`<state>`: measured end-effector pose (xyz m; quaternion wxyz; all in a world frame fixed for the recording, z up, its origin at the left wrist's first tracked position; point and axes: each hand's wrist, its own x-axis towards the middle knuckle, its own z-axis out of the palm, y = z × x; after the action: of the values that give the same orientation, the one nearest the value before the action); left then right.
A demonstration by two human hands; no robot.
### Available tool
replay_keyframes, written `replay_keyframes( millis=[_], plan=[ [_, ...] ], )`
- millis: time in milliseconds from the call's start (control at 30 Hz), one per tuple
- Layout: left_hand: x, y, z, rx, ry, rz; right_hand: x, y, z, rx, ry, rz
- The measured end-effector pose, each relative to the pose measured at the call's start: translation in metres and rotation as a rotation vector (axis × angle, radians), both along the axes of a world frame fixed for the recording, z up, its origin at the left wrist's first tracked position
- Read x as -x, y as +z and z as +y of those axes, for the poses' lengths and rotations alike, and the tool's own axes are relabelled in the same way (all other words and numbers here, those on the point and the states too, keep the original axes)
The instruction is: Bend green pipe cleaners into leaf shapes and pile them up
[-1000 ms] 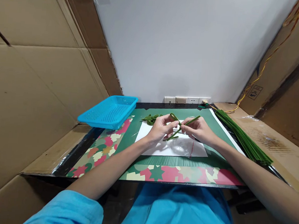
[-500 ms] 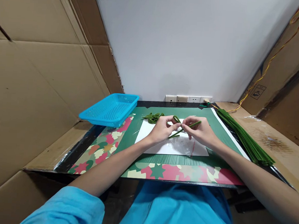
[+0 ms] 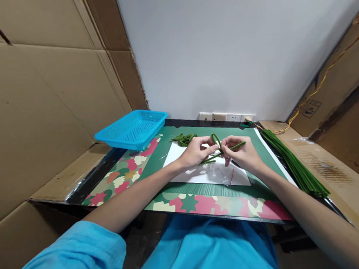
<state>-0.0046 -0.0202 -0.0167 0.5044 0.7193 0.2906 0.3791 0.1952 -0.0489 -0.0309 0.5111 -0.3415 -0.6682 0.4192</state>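
Note:
Between my hands, above a white sheet [image 3: 176, 173], is a green pipe cleaner [image 3: 215, 137] bent into a loop with its ends crossing. My left hand [image 3: 199, 151] pinches it at the left of the crossing. From the other side, the fingertips of my right hand [image 3: 237, 150] pinch it too, and one end sticks out past them. Just below lies a short green piece [image 3: 208, 162] beside a clear plastic bag [image 3: 219, 174] with a red strip. Past my left hand sits a small heap of looped green pipe cleaners [image 3: 184, 139].
A blue perforated basket [image 3: 130, 131] stands at the table's left back. Along the right edge lies a bundle of straight green pipe cleaners [image 3: 294, 163]. Cardboard walls [image 3: 48, 80] flank the table, and sockets [image 3: 219, 117] line the back wall.
The loop of the pipe cleaner has grown larger and stands higher between my hands. My right hand has shifted slightly right and up; my left hand has barely moved.

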Motion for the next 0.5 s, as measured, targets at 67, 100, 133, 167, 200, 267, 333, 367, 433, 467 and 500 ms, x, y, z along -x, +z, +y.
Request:
replay_keyframes(
  millis=[67,100,133,167,200,267,333,367,433,467,500],
  plan=[
    [0.0001,0.0013,-0.0002,0.030,-0.010,-0.016,-0.0001,0.0000,0.0010,0.015,0.022,0.037],
    [0.0002,0.0017,-0.0003,0.048,-0.013,-0.025,0.0000,0.0000,0.0014,0.020,0.030,0.054],
    [0.0003,0.0020,-0.0004,0.064,-0.015,-0.033,0.0001,0.0001,0.0018,0.024,0.037,0.067],
    [0.0003,0.0022,-0.0005,0.074,-0.016,-0.041,0.0002,0.0004,0.0020,0.028,0.042,0.074],
    [0.0003,0.0023,-0.0007,0.079,-0.017,-0.047,0.0003,0.0009,0.0021,0.034,0.044,0.077],
    [0.0001,0.0022,-0.0009,0.076,-0.020,-0.053,0.0004,0.0023,0.0020,0.049,0.039,0.080],
    [-0.0003,0.0016,-0.0008,0.073,-0.020,-0.056,0.0005,0.0037,0.0016,0.059,0.028,0.082],
    [-0.0006,0.0010,-0.0006,0.077,-0.019,-0.056,0.0007,0.0042,0.0015,0.061,0.026,0.081],
    [-0.0011,-0.0007,0.0004,0.085,-0.008,-0.061,0.0012,0.0046,0.0015,0.061,0.032,0.076],
    [-0.0013,-0.0018,0.0011,0.083,0.000,-0.064,0.0014,0.0044,0.0017,0.059,0.039,0.074],
    [-0.0014,-0.0029,0.0018,0.078,0.008,-0.065,0.0016,0.0040,0.0021,0.055,0.048,0.076]
  ],
)
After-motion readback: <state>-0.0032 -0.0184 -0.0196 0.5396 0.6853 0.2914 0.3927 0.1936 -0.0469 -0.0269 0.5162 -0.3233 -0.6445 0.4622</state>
